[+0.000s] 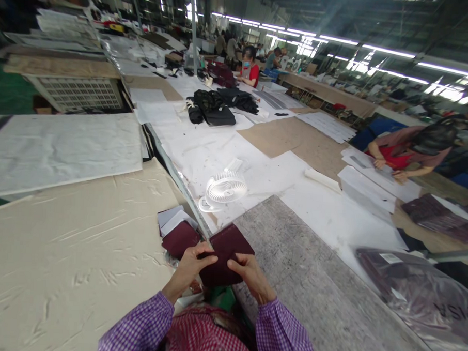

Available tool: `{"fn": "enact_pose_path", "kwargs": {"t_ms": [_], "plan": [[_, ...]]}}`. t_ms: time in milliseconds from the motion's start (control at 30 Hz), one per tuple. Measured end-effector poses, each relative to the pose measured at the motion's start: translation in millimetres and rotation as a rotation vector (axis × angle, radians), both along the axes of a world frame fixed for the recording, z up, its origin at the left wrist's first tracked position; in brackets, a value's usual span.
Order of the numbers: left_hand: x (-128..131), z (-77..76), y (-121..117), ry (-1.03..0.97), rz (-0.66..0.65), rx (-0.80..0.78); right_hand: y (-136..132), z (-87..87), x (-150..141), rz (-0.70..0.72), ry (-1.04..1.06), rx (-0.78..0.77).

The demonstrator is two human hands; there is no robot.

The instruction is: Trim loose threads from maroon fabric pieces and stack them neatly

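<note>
Between my two hands is a dark maroon fabric piece [218, 273], held low in front of my apron. My left hand [195, 264] pinches its left side with thumb and fingers. On the right edge, my right hand [248, 272] grips the same piece, thumb on top. Just beyond it, another maroon piece [232, 241] rests at the corner of the grey board; whether the two are joined I cannot tell. Left of my left hand lies a pile of maroon pieces [180, 239], with white and grey sheets [177, 218] on its far side.
A white fan [225, 188] stands on the white-covered table ahead. Cream sheeting [71, 251] spreads at left, a grey board [293, 250] at right. Black bags [213, 107] lie farther off. A plastic-wrapped maroon bundle [418, 297] is at far right. A co-worker [417, 142] leans over papers.
</note>
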State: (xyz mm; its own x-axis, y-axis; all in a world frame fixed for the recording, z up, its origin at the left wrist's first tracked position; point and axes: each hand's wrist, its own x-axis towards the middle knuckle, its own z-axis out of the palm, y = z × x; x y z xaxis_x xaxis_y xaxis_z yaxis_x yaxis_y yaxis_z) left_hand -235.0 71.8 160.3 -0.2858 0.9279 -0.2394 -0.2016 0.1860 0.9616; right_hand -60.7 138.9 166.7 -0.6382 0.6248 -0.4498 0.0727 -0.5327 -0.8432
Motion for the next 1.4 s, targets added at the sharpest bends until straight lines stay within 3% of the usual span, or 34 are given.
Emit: {"fn": "enact_pose_path", "kwargs": {"t_ms": [133, 300, 600, 833, 1067, 1300, 1400], "plan": [[1, 6.2, -2, -0.031, 0.025, -0.039, 0, 11.7, -5, -0.083, -0.048, 0.067], [4, 14.4, 0, -0.104, 0.049, -0.092, -1, 8.0, -7, -0.181, -0.047, 0.135], [5, 26.3, 6, 0.27, 0.13, 0.026, 2, 18.7, -1, -0.082, 0.073, 0.311], [7, 30.5, 4, 0.353, 0.209, 0.051, 0, 10.3, -4, -0.221, -0.007, 0.348], [10, 32.1, 3, 0.261, 0.238, -0.006, -4, 12.7, -9, -0.336, -0.14, 0.437], [17, 20.5, 2, -0.013, 0.249, 0.011, -9, 7.3, -12, -0.462, -0.141, 0.42], [22, 23.8, 1, -0.205, 0.249, 0.046, -10, 2.0, -14, -0.522, -0.144, 0.383]]}}
